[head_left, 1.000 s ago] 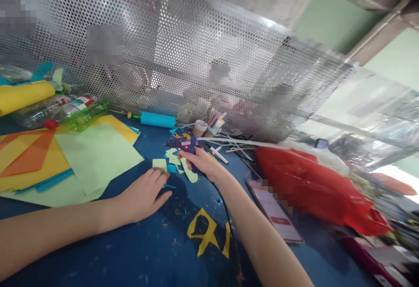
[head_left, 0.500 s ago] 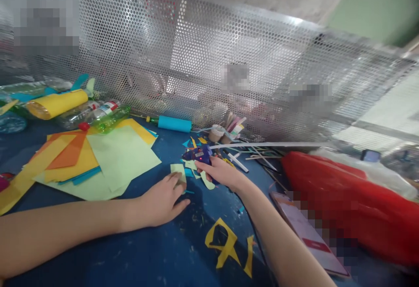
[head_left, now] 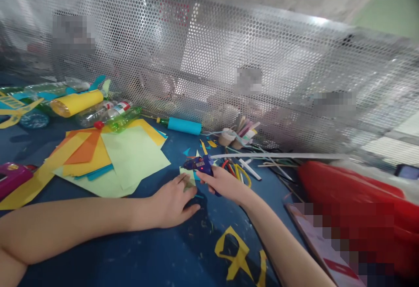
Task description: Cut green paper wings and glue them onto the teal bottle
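My right hand [head_left: 225,184] is wrapped round the handle of a dark blue hot glue gun [head_left: 201,163], which has a long whitish glue stick [head_left: 281,155] coming out of its back. The gun's nozzle points left, over the far edge of a small pale green piece of paper [head_left: 186,172]. On that paper my left hand [head_left: 175,202] lies palm down, thumb apart and fingers stretched out over it, holding down its near part. Part of the paper is hidden beneath the fingers. Several small coloured scraps lie just beyond the gun.
Coloured paper sheets [head_left: 137,156] and plastic bottles [head_left: 126,119] lie at the left, near a magenta tool [head_left: 15,180]. Scissors [head_left: 242,173] and cups of sticks [head_left: 225,137] stand beyond my right hand. Yellow cut-outs [head_left: 240,256] lie in front; a red bag [head_left: 350,186] is at the right.
The glue gun has moved left relative to the paper, its nozzle now over the far edge. My left hand stays on the paper. The whole view has shifted, with things appearing further right.
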Tool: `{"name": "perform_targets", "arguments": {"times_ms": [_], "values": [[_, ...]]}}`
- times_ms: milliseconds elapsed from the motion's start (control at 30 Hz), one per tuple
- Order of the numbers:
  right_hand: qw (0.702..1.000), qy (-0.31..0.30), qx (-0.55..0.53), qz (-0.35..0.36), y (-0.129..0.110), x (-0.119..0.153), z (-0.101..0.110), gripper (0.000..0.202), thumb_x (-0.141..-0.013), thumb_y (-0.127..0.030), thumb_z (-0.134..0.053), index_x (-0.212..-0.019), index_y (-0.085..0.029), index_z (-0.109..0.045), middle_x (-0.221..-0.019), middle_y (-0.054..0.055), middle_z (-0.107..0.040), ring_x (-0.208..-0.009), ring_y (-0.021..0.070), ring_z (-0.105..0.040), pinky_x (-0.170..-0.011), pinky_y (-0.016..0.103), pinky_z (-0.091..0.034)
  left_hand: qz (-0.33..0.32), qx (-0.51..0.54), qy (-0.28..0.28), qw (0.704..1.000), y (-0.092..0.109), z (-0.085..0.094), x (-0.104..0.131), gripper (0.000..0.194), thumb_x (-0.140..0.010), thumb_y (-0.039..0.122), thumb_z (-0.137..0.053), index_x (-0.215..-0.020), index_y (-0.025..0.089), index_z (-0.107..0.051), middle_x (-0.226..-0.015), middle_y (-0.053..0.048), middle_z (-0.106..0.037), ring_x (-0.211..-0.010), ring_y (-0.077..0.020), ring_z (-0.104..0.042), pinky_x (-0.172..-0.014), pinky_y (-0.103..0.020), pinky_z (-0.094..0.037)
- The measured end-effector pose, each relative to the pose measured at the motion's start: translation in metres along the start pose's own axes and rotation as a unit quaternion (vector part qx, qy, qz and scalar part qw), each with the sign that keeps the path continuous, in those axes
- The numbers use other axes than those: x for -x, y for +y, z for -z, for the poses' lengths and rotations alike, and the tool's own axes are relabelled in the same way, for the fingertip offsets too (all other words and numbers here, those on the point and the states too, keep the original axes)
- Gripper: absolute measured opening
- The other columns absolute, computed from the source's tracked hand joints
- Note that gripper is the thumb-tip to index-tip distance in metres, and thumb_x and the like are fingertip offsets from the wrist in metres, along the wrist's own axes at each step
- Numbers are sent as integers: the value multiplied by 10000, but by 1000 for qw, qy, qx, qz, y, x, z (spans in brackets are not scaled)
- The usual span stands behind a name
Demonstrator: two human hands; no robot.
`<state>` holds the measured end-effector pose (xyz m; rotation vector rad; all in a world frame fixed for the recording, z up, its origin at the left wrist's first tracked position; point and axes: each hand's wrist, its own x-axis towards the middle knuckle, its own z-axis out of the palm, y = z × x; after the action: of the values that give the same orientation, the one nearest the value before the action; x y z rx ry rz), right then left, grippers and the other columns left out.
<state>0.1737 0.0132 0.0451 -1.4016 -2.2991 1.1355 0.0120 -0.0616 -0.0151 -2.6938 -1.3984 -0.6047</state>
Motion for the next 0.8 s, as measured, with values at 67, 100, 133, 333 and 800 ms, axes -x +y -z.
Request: {"name": "perform_targets", "arguments": {"times_ms": [67, 100, 133, 333, 800], "values": [[1000, 2, 4, -2, 0, 0, 0, 341, -800, -502, -496, -745, -169, -545, -532, -21, -516, -460, 105, -477, -442, 207, -365, 1, 3, -2, 1000, 0, 0, 0, 407, -884, 412, -380, -1085, 103, -552, -1145, -182, -565, -1173, -315, -448, -1013, -460, -329], [1000, 2, 8, -6, -1, 0, 1, 338, -800, -496, -497, -729, -169, -542, -521, -21, -513, -457, 106, -477, -441, 209, -366, 2, 4, -3, 1000, 0, 0, 0, 412, -884, 415, -380, -1090, 102, -551, -1151, -183, -562, -1177, -316, -444, -1013, -459, -328], [1000, 1, 11, -11, -2, 1, 2, 337, -801, -490, -498, -707, -169, -539, -502, -21, -507, -450, 107, -475, -439, 209, -365, 3, 6, -2, 1000, -1, 0, 0, 415, -883, 418, -380, -1093, 103, -550, -1155, -181, -560, -1182, -317, -439, -1013, -460, -329], [1000, 13, -5, -9, -4, 4, 7, 327, -786, -462, -532, -623, -178, -516, -433, -33, -476, -409, 106, -459, -417, 211, -355, 3, 28, 8, 1000, -1, -2, 1, 391, -879, 415, -393, -1075, 115, -550, -1132, -172, -575, -1183, -313, -437, -1000, -463, -343], [1000, 14, -18, 2, 2, -1, -5, 282, -791, -460, -533, -780, -182, -579, -469, -33, -501, -425, 109, -475, -428, 215, -358, -9, 23, 9, 1000, -1, 1, 0, 348, -871, 394, -413, -1057, 127, -537, -1125, -163, -576, -1138, -301, -481, -1004, -473, -341]]}}
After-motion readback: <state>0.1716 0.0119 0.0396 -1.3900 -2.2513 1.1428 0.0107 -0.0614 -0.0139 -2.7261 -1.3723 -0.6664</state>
